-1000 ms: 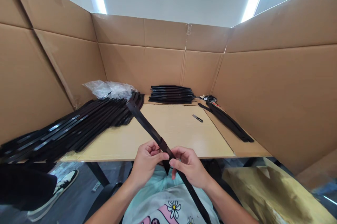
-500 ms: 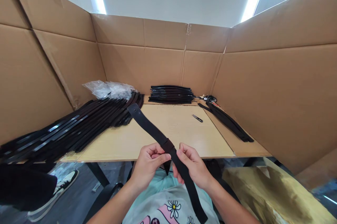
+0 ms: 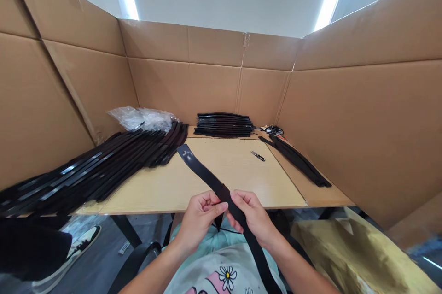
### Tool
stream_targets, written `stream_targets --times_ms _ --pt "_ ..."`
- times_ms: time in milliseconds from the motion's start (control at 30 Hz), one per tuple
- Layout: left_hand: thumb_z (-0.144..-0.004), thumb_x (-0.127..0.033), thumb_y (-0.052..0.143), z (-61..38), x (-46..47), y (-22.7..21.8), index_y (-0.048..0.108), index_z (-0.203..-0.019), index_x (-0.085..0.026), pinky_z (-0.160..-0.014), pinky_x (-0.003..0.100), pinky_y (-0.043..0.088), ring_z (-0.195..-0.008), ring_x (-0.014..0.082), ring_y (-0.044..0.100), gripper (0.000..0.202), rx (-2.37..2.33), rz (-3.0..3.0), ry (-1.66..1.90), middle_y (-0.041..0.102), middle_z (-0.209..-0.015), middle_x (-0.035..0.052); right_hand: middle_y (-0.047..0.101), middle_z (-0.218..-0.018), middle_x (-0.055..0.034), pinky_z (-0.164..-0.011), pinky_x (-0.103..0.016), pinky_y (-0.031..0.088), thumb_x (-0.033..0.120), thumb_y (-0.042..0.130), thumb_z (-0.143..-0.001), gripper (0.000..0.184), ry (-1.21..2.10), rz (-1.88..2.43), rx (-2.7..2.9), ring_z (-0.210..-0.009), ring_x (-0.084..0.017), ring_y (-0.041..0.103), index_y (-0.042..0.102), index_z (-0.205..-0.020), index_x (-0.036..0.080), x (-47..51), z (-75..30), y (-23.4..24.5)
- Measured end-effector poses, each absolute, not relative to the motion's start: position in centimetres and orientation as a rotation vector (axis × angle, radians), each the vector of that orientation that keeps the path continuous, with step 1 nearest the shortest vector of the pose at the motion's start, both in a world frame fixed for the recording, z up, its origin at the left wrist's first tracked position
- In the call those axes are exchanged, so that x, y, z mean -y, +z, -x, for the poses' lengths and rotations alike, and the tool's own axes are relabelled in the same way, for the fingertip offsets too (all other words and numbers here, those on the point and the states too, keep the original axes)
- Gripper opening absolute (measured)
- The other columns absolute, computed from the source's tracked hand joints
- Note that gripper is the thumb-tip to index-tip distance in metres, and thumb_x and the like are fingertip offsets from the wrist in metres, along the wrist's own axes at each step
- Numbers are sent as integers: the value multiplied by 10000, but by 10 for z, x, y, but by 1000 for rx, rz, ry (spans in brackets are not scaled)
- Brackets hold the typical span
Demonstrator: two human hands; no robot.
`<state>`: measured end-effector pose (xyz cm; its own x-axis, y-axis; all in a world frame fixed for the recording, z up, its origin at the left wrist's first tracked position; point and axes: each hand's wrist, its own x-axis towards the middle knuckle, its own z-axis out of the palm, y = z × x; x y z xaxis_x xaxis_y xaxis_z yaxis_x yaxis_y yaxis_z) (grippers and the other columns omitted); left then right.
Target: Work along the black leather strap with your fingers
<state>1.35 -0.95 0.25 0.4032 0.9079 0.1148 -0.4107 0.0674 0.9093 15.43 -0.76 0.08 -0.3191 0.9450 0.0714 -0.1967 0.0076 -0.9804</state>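
A long black strap [image 3: 203,175], with a hole near its far end and a dark band across its middle, runs slantwise over the table's front edge down to my lap. My right hand [image 3: 253,218] grips it just below the band, thumb on top and fingers beneath. On the other side, my left hand [image 3: 203,215] pinches the strap's edge by the band, thumb pressed against curled fingers. The strap's near end passes out of the bottom of the view.
Many black straps [image 3: 113,160] lie heaped on the left beside clear plastic bags [image 3: 145,118]. A neat stack of straps [image 3: 223,125] sits at the back, more straps [image 3: 300,160] at right. Small snips [image 3: 258,155] lie on the table [image 3: 165,188]. Cardboard walls [image 3: 214,82] enclose it. Another person's shoe [image 3: 81,250] shows lower left.
The strap's far end has swung right and slightly down, its surface now catching more light. My right hand has shifted a little left, nearer the band. My left hand stays about where it was.
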Motion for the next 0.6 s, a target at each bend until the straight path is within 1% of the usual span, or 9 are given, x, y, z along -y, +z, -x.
stream_targets --times_ms 167,267,333,400,467,500,533,600 --pt "-697 -336 732 -13 11 1 441 -641 -190 -539 298 482 -487 208 650 330 -639 -1068 1094 641 -494 2 513 -413 37 -288 -142 282 578 514 -821 468 1502 884 1320 -290 -46 379 573 -703 129 8 -154 0" --pt "-686 -337 740 -12 10 1 453 -640 -188 -506 269 446 -459 182 617 327 -637 -1046 1100 602 -468 -15 536 -431 25 -295 -145 285 574 524 -817 458 1527 843 1289 -299 -51 398 558 -689 136 8 -153 -2" --pt "-670 -338 752 -10 9 0 454 -625 -186 -449 231 385 -396 132 537 337 -658 -1035 1137 544 -434 -42 571 -471 7 -320 -152 313 565 524 -822 449 1556 793 1256 -329 -60 440 553 -687 138 8 -153 -1" --pt "-635 -338 778 -8 7 -2 450 -587 -178 -384 184 264 -334 61 383 368 -738 -1031 1225 435 -391 -85 613 -540 -19 -377 -166 370 537 546 -822 427 1570 740 1259 -391 -71 499 557 -682 134 8 -154 1" --pt "-613 -349 791 -6 4 -3 449 -551 -165 -367 169 160 -333 21 244 393 -819 -1036 1306 333 -383 -112 643 -613 -40 -448 -182 416 496 594 -807 388 1559 702 1281 -463 -80 541 565 -680 130 9 -155 2" --pt "-613 -357 790 -5 2 -4 453 -544 -160 -370 169 147 -347 18 222 396 -838 -1045 1325 324 -394 -112 651 -639 -45 -474 -187 426 476 620 -796 368 1548 689 1288 -491 -82 551 571 -683 129 9 -156 2" --pt "-614 -361 788 -4 1 -4 464 -549 -157 -375 168 162 -360 20 230 388 -840 -1058 1326 337 -410 -106 655 -649 -43 -489 -190 428 459 643 -784 346 1535 680 1285 -504 -82 552 581 -697 129 8 -156 2" --pt "-570 -341 817 -2 -1 -3 498 -580 -154 -398 169 228 -387 29 276 370 -828 -1114 1296 362 -439 -101 655 -643 -29 -497 -193 424 429 680 -761 304 1507 671 1260 -511 -81 545 612 -755 132 7 -157 -1"
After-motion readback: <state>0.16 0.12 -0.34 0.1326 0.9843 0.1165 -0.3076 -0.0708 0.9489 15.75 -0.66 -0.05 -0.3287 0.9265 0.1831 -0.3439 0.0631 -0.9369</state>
